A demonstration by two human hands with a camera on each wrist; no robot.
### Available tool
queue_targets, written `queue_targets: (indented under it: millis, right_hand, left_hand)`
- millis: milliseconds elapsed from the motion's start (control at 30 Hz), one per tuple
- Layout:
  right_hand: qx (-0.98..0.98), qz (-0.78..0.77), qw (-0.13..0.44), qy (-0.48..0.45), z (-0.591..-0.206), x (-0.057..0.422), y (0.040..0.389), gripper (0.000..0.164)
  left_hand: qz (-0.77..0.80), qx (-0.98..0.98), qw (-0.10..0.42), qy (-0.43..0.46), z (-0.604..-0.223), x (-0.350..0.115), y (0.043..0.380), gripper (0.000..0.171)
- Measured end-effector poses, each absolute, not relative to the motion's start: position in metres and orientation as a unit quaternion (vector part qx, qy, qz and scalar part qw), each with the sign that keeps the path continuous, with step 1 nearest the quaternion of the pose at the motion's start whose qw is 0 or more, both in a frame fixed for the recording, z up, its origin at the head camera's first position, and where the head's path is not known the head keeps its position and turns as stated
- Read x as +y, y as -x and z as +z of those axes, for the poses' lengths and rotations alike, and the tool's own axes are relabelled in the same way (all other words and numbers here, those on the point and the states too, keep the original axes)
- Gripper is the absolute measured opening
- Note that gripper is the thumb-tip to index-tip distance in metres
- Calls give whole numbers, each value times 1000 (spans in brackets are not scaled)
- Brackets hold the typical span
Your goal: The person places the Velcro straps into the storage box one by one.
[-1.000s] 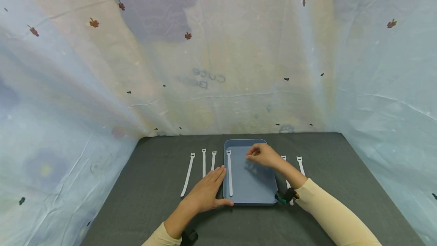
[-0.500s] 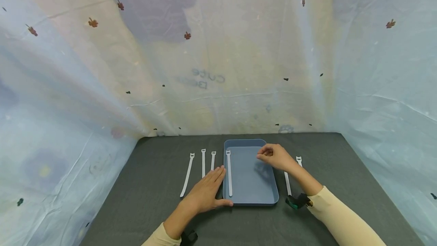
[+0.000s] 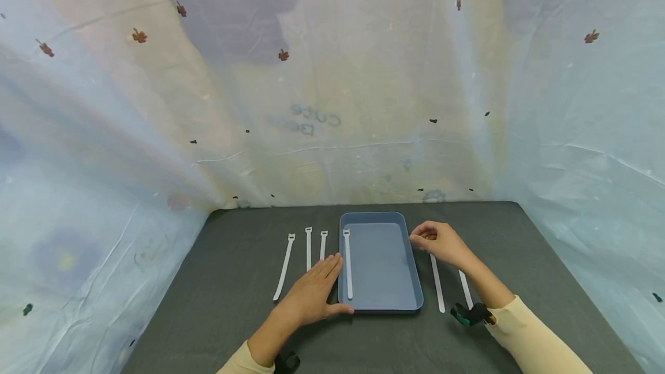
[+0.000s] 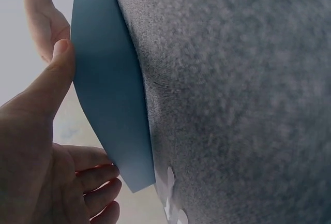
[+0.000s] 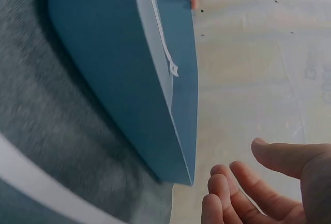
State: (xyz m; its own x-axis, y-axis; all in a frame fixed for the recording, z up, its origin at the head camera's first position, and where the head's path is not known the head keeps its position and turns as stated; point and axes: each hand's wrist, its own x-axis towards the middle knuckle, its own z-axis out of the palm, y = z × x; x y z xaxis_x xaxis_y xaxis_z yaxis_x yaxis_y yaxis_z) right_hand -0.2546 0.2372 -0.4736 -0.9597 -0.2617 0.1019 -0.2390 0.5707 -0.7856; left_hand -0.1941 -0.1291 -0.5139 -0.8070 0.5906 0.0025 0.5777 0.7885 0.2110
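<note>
My left hand rests against the left wall and near-left corner of a blue-grey tray, fingers straight and thumb spread. Inside the tray, along its left side, lies one white slotted-head cable strap. Just past the tray's right rim hovers my right hand; in the right wrist view its thumb and loosely bent fingers stand apart with nothing between them. Below that hand, a second white strap lies on the table, its head end hidden. Another strap lies further right, partly covered by the forearm.
Left of the tray lie three more white straps, the outermost strap fully visible and the others partly behind my left hand. A dark grey cloth covers the table. A patterned plastic curtain surrounds it at the back and sides.
My right hand has moved right, from over the tray to beyond its right rim, above the strap there. My left hand, the tray and the strap inside it have stayed put.
</note>
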Motion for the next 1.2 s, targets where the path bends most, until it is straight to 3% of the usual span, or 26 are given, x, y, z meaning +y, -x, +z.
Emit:
queue_targets:
  millis: [1200]
  right_hand:
    - [905,-424,-4,29,-491,312,236,40]
  left_hand:
    - [95,947,22,-307,-519,-129,193,112]
